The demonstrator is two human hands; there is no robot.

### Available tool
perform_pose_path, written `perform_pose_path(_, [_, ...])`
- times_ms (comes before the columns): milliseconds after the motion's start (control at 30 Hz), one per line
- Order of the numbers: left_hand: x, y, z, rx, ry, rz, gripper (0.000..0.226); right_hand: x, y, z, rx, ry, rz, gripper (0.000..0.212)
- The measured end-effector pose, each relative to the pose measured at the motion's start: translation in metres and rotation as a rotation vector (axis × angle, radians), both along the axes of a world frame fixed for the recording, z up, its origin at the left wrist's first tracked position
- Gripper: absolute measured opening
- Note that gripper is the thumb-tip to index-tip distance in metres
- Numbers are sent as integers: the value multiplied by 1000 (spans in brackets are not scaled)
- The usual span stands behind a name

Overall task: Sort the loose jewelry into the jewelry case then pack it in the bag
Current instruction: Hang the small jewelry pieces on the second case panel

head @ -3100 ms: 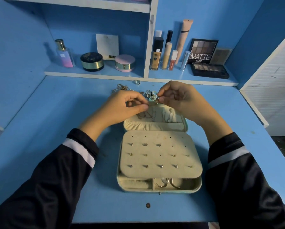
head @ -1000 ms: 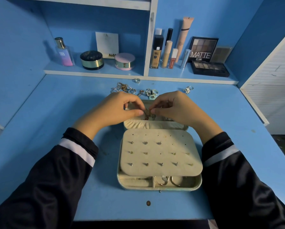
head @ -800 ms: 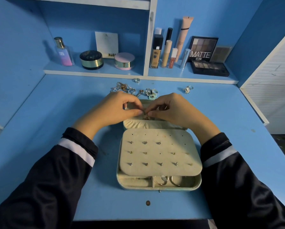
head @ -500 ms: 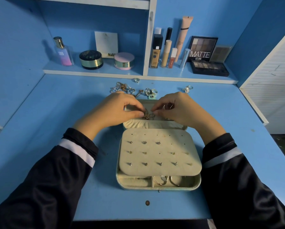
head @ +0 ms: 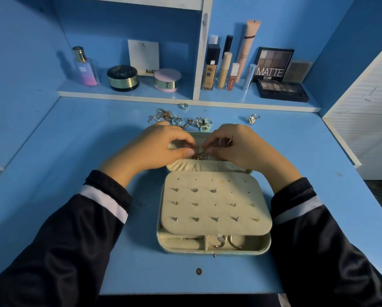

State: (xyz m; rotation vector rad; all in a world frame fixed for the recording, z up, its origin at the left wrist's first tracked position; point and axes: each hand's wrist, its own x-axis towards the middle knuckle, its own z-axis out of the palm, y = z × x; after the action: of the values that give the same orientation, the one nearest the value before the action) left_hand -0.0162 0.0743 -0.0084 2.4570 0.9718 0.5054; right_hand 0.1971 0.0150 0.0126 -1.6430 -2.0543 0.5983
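An open cream jewelry case [head: 214, 248] lies on the blue desk. Its earring panel [head: 214, 204] holds several studs, and hoop earrings lie in the front compartment. My left hand [head: 157, 147] and my right hand [head: 236, 147] meet over the case's lid pocket [head: 207, 167]. Both pinch a small gold piece of jewelry [head: 199, 155] between fingertips. Loose rings and chains [head: 179, 119] lie in a heap just beyond my hands. A single ring [head: 184, 106] and a flower-shaped ring [head: 252, 119] lie apart. No bag is in view.
A low shelf [head: 123, 94] at the back carries a perfume bottle [head: 85, 67], two round compacts, foundation tubes and eyeshadow palettes [head: 282, 90]. A white slatted panel [head: 367, 103] stands at the right. A small coin-like disc [head: 198, 271] lies near the desk's front edge.
Both hands came back from the loose heap to the lid pocket with a small gold piece. Over the last second they have stayed there, only the fingertips shifting.
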Motion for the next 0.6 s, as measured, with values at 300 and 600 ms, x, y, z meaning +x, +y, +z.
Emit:
perform_pose_path(300, [-3, 1, 3, -53, -20, -33, 12, -5, 1, 1, -60, 10, 32, 7])
perform_pose_path(600, [-2, -1, 6, -64, -57, -9, 7, -8, 2, 0, -70, 42, 44, 4])
